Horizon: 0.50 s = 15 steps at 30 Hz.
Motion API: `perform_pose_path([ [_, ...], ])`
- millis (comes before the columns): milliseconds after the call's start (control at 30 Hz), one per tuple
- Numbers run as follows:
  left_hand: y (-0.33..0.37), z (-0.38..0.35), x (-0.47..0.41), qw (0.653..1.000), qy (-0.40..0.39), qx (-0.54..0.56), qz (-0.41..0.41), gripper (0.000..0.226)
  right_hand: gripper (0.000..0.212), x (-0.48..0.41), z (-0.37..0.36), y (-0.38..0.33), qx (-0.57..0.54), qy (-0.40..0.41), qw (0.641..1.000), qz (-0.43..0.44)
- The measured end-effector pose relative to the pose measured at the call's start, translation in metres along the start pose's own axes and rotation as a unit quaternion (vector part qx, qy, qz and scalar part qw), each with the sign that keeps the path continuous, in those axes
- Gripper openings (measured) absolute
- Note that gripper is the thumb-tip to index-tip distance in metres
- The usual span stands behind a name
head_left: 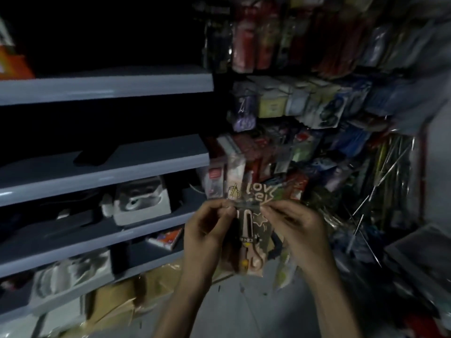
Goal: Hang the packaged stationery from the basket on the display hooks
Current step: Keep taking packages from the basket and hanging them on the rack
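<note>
Item: stationery pack in hand, not yet hung.

One carded pack (249,230), pale with "Love" lettering at its head, is held upright at chest height in front of the display, clear of any hook. The left hand (207,228) and right hand (292,228) are raised side by side with forearms angled up. Fingers and thumb of each are curled in, pinching the pack's upper band from either side. Stock already on display: hanging goods (280,106) fill the rows above and behind the pack. Bare wire hooks (390,170) stand free to the right. Grey shelves (105,89) sit to the left. The basket cannot be made out in the dim light, so the remaining count is unknown. Judged stage: pack being readied, hanging still to do.
</note>
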<state>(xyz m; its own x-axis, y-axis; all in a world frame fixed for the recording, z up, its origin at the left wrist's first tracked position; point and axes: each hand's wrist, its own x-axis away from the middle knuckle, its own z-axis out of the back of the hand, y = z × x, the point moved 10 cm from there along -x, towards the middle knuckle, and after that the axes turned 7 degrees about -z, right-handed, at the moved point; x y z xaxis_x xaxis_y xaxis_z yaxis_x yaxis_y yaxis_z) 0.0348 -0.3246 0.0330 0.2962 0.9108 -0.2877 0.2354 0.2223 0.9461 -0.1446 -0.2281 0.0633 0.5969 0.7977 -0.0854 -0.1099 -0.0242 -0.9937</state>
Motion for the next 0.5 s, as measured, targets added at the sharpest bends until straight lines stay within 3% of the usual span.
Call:
perform_pose_path([
  [233, -0.034, -0.088, -0.042, 1.0, -0.014, -0.001, 0.009, 0.013, 0.009, -0.083, 0.077, 0.019, -0.007, 0.014, 1.0, 0.001],
  [500, -0.061, -0.124, -0.109, 0.998, -0.016, -0.061, 0.0, 0.024, 0.009, -0.174, 0.093, 0.047, 0.023, -0.018, 0.999, -0.022],
])
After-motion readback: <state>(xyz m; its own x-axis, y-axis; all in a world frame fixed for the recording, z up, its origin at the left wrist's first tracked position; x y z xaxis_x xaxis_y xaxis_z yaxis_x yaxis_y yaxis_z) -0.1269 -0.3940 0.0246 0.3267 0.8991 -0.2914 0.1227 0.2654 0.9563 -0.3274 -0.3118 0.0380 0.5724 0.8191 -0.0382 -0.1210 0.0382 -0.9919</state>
